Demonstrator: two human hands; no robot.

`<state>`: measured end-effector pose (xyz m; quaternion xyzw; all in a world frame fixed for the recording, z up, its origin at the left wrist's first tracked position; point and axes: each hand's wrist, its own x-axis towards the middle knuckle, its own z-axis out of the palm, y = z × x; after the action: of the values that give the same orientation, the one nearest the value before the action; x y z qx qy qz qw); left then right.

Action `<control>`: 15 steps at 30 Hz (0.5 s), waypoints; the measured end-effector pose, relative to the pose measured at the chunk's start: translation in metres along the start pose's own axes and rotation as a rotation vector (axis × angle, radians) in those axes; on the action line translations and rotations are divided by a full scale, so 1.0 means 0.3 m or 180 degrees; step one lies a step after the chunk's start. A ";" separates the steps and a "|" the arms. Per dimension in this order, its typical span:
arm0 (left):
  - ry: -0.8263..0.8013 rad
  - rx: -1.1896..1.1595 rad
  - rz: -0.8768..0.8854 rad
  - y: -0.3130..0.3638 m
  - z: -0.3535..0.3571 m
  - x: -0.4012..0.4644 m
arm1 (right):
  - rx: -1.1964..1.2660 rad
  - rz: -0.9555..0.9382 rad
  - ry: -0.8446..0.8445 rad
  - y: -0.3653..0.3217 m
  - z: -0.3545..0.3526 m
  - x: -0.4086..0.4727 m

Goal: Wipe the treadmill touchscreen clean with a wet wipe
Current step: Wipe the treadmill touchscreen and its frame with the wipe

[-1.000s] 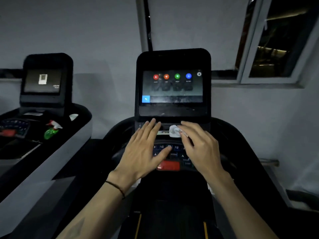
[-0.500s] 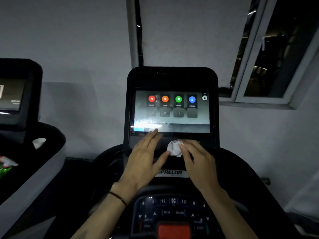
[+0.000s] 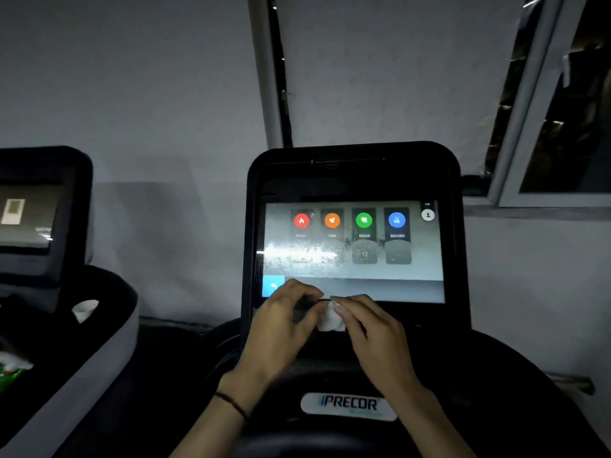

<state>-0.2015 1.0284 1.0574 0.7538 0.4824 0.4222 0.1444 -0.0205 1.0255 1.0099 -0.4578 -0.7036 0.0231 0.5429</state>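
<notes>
Both my hands meet at the bottom edge of the touchscreen (image 3: pixel 353 252), with the wipe (image 3: pixel 329 317) between them. My left hand (image 3: pixel 281 328) has its fingers curled, tips at the wipe's left side; it looks like a pinch, but blur makes it hard to be sure. My right hand (image 3: pixel 373 335) lies over the wipe's right side, fingers fairly straight and close together, tips on top of the white wad. The wipe is bunched small, sitting on the black bezel just under the lit display, left of centre. The left fingertips cover part of the blue square (image 3: pixel 272 285) in the screen's bottom-left corner. A wet, streaky patch shows across the screen's left half, below the red and orange icons. A black band (image 3: pixel 231 404) sits on my left wrist. The PRECOR badge (image 3: pixel 348 404) is below both hands on the console. A second treadmill (image 3: pixel 43 226) stands at the left, with a white cup-like thing (image 3: pixel 85 309) in its tray. A window (image 3: pixel 562 110) is at upper right.
</notes>
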 end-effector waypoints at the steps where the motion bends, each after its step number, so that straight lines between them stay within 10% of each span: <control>1: -0.0042 0.0040 -0.0034 -0.017 -0.005 0.012 | 0.0028 0.0017 -0.0033 0.008 0.022 0.016; 15: 0.0108 -0.0607 -0.0728 -0.187 -0.116 0.119 | 0.0572 0.0473 -0.0414 -0.004 0.159 0.093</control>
<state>-0.2560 1.0797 1.0610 0.6695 0.5252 0.4595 0.2543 -0.0585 1.0655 1.0117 -0.4558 -0.6966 0.1559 0.5317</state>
